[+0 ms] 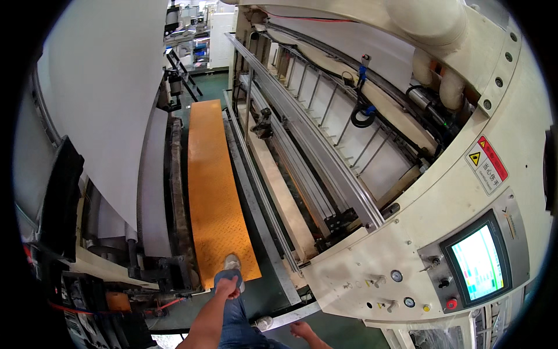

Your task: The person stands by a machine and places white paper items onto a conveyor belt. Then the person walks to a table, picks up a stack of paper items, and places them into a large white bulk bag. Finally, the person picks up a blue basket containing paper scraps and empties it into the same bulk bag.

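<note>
My left hand (228, 287) hangs in front of my thigh, its fingers curled in with nothing showing in them. Lower and to the right, my right hand (300, 330) is by my side, also loosely closed, and no object shows in it. Neither hand touches the machine. One of my shoes (232, 263) is on the near end of an orange patterned metal walkway plate (216, 192); the other shoe (264, 323) is further back, by a pale curved step edge (290, 316).
A large white sheet web (110, 87) and roller hardware stand left of the walkway. Metal rails (308, 139) run along the right. A cream machine panel with gauges, knobs, a red button (451, 303) and a lit screen (478, 260) is near right. A black stepladder (185, 75) stands far ahead.
</note>
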`<state>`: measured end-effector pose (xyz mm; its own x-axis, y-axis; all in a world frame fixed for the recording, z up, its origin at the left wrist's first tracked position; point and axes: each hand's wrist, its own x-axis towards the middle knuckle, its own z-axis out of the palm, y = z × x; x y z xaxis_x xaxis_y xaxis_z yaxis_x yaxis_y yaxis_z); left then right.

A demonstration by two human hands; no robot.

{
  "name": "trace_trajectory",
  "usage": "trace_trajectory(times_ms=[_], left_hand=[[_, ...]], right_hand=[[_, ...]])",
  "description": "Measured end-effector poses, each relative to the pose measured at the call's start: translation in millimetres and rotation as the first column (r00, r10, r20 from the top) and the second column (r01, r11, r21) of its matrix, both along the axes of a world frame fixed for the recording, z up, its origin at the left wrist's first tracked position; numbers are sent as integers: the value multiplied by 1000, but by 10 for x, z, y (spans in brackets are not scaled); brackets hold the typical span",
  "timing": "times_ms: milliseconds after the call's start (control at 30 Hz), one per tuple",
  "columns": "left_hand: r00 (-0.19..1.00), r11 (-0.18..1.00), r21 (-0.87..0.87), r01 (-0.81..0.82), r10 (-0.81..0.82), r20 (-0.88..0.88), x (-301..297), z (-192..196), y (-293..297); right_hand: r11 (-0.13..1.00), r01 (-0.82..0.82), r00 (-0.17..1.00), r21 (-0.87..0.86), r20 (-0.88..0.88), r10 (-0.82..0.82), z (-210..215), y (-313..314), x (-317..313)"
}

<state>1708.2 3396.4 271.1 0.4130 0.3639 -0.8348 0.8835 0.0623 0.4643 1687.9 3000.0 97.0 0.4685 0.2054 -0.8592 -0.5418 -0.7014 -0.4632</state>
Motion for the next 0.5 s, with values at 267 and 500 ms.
trace_trajectory(times_ms=[267,500], left_hand=[[1000,1000,21,-5,4,23,-122,-121,99],[999,1000,4,8,-8,-45,-191,-572,161]], right_hand=[[997,-66,991,-47,110,71,-413,-285,-360],[989,-147,982,-11,114,148,-659,-437,-540]])
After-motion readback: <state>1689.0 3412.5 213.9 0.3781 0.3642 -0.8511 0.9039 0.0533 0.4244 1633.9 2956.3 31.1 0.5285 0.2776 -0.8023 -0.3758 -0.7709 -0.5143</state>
